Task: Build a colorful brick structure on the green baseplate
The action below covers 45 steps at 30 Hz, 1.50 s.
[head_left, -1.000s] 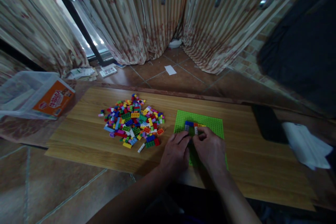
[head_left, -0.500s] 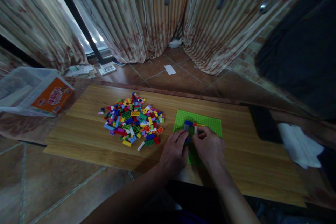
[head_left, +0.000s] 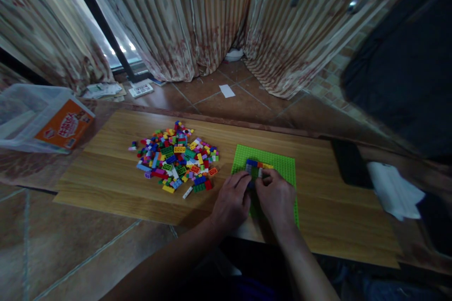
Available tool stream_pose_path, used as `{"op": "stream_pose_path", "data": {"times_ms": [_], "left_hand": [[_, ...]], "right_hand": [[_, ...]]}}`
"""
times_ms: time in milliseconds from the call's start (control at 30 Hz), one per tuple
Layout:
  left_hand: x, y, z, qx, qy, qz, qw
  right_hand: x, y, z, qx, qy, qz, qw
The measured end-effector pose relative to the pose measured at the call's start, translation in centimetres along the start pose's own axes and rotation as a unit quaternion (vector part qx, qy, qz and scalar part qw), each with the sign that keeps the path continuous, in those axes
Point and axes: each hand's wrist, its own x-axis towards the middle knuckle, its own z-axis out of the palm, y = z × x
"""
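A green studded baseplate (head_left: 286, 167) lies on the wooden board, with a small row of toy bricks on it. In that row a blue brick (head_left: 252, 162) and a yellow brick (head_left: 267, 166) show, with orange between them and grey below the blue. My right hand (head_left: 277, 202) is closed, thumb and forefinger pinching a white brick (head_left: 260, 172) at the row's near side. My left hand (head_left: 230, 201) is also closed, its fingertips against the grey and blue bricks at the left end. What those fingers grip is hidden.
Left of the baseplate a heap of mixed bricks (head_left: 176, 160) spreads over the wooden board (head_left: 106, 169). A clear plastic tub (head_left: 21, 136) with an orange label stands at far left. At right lie a black flat object (head_left: 348, 164) and white paper (head_left: 391, 188).
The whole view has shifted slightly, so the board and bricks sit a little further left and higher. Both hands stay over the same bricks, with only small finger movements.
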Motion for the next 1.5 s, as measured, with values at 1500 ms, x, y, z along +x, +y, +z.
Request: {"op": "stream_pose_path", "data": {"times_ms": [1500], "left_hand": [[0.0,-0.1,0.1,0.007,0.000,-0.033,0.999]], "right_hand": [[1.1,1.1,-1.5,-0.092,-0.020,-0.030,0.995]]}}
